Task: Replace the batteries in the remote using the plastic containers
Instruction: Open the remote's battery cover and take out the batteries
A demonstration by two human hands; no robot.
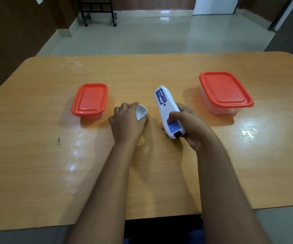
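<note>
A white remote (166, 110) lies back-up over the middle of the wooden table (36, 155), gripped at its near end by my right hand (189, 127). Its battery bay is uncovered at the far end, with blue batteries (161, 96) inside. My left hand (126, 122) holds the white battery cover (141, 112) just left of the remote, low over the table. A small plastic container with a red lid (90, 99) stands shut to the left. A larger plastic container with a red lid (224, 90) stands shut to the right.
The table's near edge runs just in front of me and its far edge meets a pale tiled floor. A black wheeled cart (98, 11) stands far back on the floor. A small dark mark (58, 140) sits on the table at left.
</note>
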